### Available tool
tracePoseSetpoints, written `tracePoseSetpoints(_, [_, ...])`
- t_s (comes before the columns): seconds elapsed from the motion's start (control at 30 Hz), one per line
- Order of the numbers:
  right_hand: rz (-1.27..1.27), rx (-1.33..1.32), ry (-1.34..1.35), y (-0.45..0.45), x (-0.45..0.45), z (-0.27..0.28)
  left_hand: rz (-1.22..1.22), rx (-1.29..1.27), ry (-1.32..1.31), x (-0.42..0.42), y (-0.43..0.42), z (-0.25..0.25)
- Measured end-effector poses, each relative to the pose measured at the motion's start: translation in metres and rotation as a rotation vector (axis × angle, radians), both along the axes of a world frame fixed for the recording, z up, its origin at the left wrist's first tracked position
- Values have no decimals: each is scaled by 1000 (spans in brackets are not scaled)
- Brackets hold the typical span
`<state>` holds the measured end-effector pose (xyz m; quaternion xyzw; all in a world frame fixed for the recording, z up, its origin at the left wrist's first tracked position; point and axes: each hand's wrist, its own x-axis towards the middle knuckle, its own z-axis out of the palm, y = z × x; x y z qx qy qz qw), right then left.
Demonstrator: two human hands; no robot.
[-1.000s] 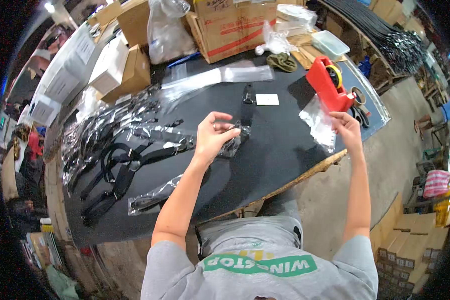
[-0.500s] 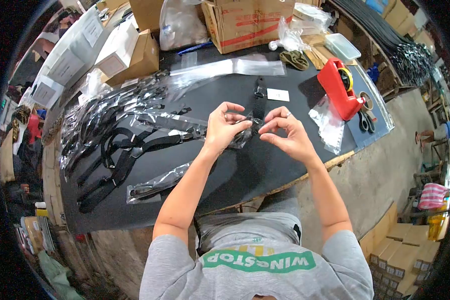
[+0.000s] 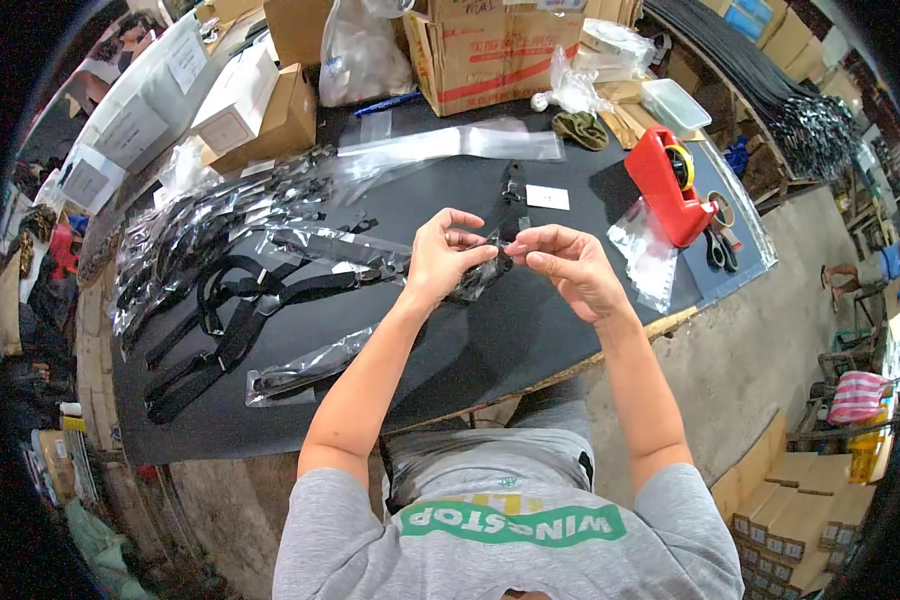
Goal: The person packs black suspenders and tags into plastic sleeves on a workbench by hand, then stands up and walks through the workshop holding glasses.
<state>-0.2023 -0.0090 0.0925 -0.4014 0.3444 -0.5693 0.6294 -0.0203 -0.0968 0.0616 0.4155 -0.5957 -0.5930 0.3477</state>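
Note:
My left hand (image 3: 438, 260) is closed in a pinch on the end of a clear plastic bag (image 3: 478, 284) with black strap inside. Close beside it, my right hand (image 3: 582, 272) has thumb and forefinger pressed together at the same bag end; the exact spot is too small to make out. Beyond the fingers lies a black strap with a clip (image 3: 513, 185), next to a white card (image 3: 547, 197). Black elastic suspenders (image 3: 255, 310) lie unbagged to the left of my left hand. Nearer the table's front edge rests another filled clear bag (image 3: 315, 368).
A pile of bagged black straps (image 3: 200, 225) covers the left of the black table (image 3: 450, 380). Flat clear bags (image 3: 450, 140) lie behind. At right stand a red tape dispenser (image 3: 665, 185), scissors (image 3: 720, 248) and small clear bags (image 3: 642, 260). A cardboard box (image 3: 500, 60) stands at the back.
My right hand has moved left to meet my left hand, and its spread fingers have come together at the bag end. The whole view has shifted slightly.

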Motion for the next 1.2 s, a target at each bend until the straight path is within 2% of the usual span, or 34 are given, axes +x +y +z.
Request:
tracePoseSetpoints(0.27, [-84, -38, -32, 4, 1, -5, -4, -8, -7, -1, 2, -1])
tracePoseSetpoints(0.33, [-167, -104, 97, 5, 5, -5, -2, -10, -7, -1, 3, -1])
tracePoseSetpoints(0.37, [-164, -103, 98, 6, 6, -3, -5, 0, 8, -1, 2, -2])
tracePoseSetpoints(0.43, [-149, -135, 377, 9, 6, 3, -5, 9, 23, -1, 2, -3])
tracePoseSetpoints(0.47, [-146, -136, 377, 9, 6, 3, -5, 1, 29, -1, 3, -3])
tracePoseSetpoints(0.53, [-101, -173, 582, 8, 5, 3, -4, -7, 36, -1, 3, -3])
tracePoseSetpoints(0.63, [-124, -244, 738, 5, 7, 0, 1, -23, 29, -1, 4, -3])
tracePoseSetpoints(0.7, [-135, -257, 713, 3, 15, 0, 8, 0, 94, -2, 5, -3])
tracePoseSetpoints(0.97, [-208, -381, 670, -15, 26, -16, 39, -54, 87, -1, 0, -13])
tracePoseSetpoints(1.03, [-240, -226, 503, -16, 26, -21, 35, -54, 109, -1, -1, -15])
tracePoseSetpoints(1.2, [-311, -220, 460, -18, 30, -36, 33, -28, 131, -2, 0, -14])
